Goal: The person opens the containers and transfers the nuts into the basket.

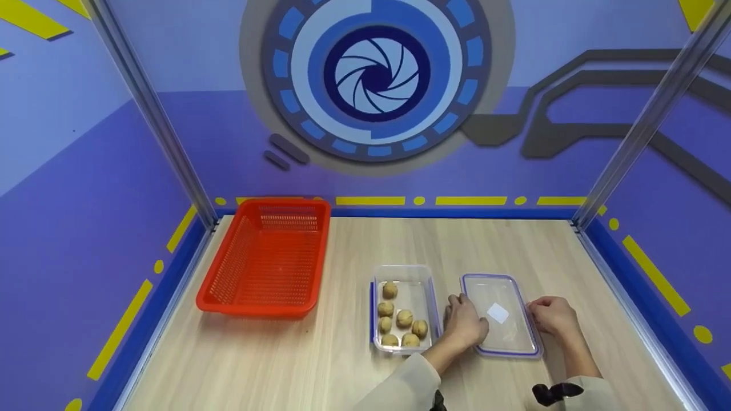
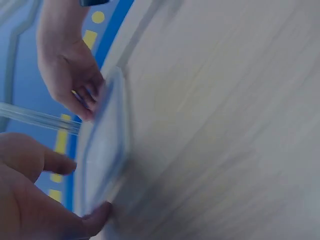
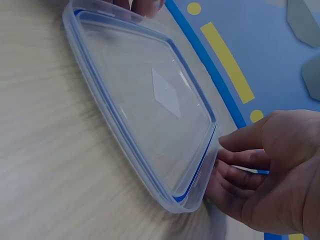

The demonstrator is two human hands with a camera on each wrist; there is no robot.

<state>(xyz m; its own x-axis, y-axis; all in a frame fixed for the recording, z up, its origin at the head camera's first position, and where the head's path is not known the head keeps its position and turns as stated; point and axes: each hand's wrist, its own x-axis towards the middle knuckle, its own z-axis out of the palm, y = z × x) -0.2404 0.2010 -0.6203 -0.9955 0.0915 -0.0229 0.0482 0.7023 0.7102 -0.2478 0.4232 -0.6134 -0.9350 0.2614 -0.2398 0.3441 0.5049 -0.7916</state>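
Note:
A clear rectangular container lid [image 1: 498,325] with a blue seal ring and a small white label lies over the table at the right. My left hand [image 1: 465,322] holds its left edge, thumb and fingers on either side of the rim. At the opposite edge, my right hand [image 1: 553,315] pinches the rim, thumb on top and curled fingers beneath in the right wrist view. Left of the lid stands a clear plastic container [image 1: 420,285] with blue side clips. Several walnuts [image 1: 404,318] sit inside it.
A red perforated plastic basket [image 1: 274,268] stands at the back left of the wooden table [image 1: 342,365]. Printed panels [image 1: 200,125] with metal corner posts [image 1: 151,108] enclose the table at the back and both sides.

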